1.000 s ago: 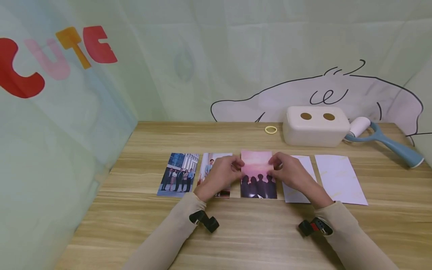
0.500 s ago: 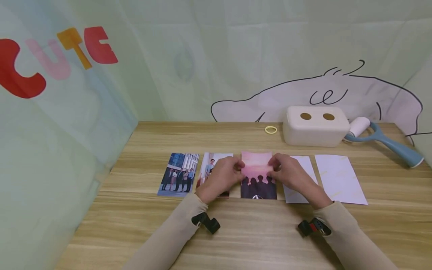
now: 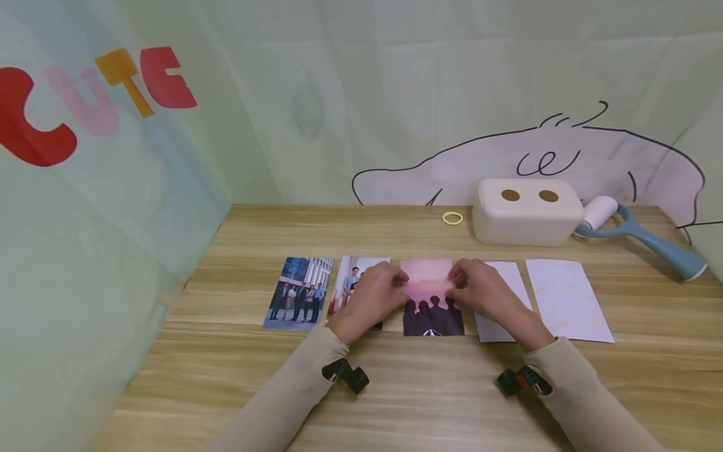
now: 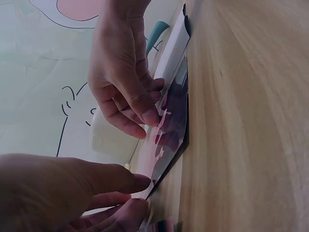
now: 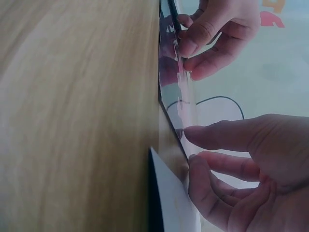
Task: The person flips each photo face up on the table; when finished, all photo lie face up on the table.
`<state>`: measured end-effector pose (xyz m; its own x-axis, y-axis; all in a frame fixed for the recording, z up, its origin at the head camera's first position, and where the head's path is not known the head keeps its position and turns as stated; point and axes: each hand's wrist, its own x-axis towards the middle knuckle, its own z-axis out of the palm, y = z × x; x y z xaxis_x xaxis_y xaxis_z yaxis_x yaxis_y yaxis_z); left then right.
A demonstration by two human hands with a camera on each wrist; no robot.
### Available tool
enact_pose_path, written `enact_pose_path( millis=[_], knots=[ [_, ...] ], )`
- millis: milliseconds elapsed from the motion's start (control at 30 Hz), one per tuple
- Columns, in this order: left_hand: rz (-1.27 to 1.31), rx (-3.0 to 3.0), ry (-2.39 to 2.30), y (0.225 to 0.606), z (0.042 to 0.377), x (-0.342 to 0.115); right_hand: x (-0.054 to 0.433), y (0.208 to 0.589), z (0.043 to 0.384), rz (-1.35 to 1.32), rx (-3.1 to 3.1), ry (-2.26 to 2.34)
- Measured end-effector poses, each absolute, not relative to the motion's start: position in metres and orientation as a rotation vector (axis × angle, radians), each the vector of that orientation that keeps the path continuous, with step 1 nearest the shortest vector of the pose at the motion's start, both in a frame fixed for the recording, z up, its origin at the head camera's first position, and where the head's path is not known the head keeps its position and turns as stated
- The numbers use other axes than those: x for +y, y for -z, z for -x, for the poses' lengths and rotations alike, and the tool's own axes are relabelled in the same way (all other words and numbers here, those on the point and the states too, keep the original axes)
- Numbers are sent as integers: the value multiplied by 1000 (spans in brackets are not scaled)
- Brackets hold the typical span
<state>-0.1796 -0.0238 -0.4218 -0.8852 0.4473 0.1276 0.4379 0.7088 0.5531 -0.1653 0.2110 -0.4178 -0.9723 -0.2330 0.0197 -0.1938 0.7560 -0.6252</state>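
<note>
A photo (image 3: 432, 317) with a pink sky and dark silhouettes lies mid-row on the wooden table. My left hand (image 3: 375, 292) pinches its left edge between thumb and fingers. The right hand (image 3: 482, 289) holds the opposite edge the same way. Seen from the left wrist, the photo (image 4: 171, 128) is slightly bowed, with part of its lower edge raised off the wood. Left of it is a photo of people indoors (image 3: 346, 282), partly covered by my left hand; beyond that lies a group photo outside buildings (image 3: 298, 294). A white sheet (image 3: 497, 328) is partly hidden under my right hand.
Another white sheet (image 3: 569, 301) with faint yellow marks ends the row at right. Behind stand a cream box (image 3: 528, 216) with two holes and a blue-handled lint roller (image 3: 649, 235). A yellow ring (image 3: 452, 218) lies left of the box. Fabric walls border the table.
The pink photo has shifted slightly toward me, with both hands keeping their hold on its side edges. The other photos and sheets stay where they were.
</note>
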Motion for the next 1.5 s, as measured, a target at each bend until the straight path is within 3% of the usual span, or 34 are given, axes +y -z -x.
enact_pose_path(
  millis=[600, 1033, 1500],
  knots=[
    [-872, 2737, -1209, 421, 170, -5, 237, 400, 170, 313, 2883, 1155],
    [-958, 2700, -1138, 417, 160, 30, 278, 403, 167, 363, 2957, 1121],
    [-1071, 2664, -1105, 420, 157, 61, 316, 409, 167, 246, 2970, 1010]
  ],
)
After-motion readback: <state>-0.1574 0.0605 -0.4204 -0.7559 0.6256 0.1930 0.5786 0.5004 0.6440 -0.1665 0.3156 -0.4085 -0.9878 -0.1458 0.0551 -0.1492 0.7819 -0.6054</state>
